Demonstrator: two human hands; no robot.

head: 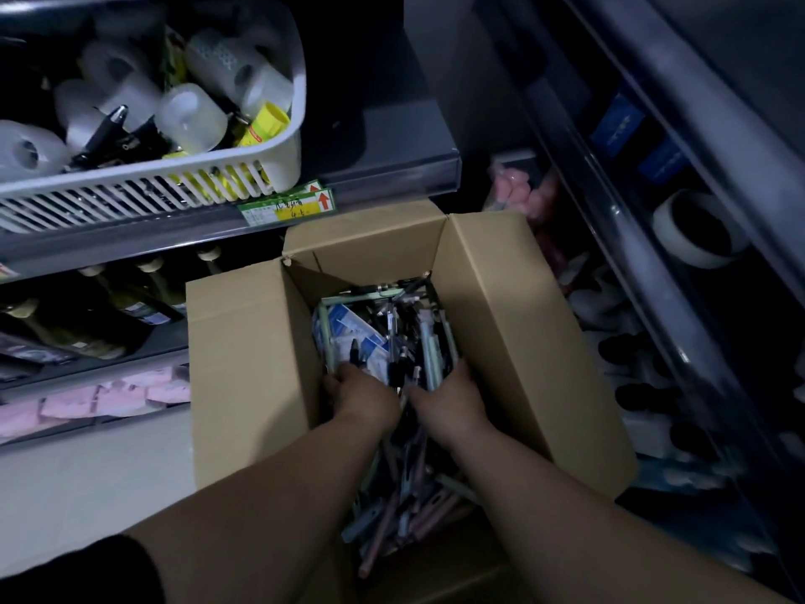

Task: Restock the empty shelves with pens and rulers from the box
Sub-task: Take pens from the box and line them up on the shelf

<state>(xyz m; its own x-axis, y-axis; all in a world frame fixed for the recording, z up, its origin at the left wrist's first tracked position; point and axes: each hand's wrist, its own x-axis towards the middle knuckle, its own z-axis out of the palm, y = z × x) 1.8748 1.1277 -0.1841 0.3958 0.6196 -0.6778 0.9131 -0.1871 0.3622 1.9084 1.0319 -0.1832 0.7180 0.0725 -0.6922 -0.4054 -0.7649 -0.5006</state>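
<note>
While our left hand (359, 390) and our right hand (451, 396) sit side by side in the box (244, 368), the pens (414, 342) lie under them, pointing from near to far, and we cannot tell if either hand holds any.

Exposure is dim overall, with a cool blue cast. The brightest surfaces are the flaps of the cardboard box (244, 364) and the white basket (283, 167), which catch light falling from above. The right-hand shelves (653, 255) sit in deep shadow, with a faint sheen along their front edges. Straight shelf lines bow toward the frame borders. The pens (414, 507) at the near end of the box are smeared. Fine detail is soft throughout.
</note>
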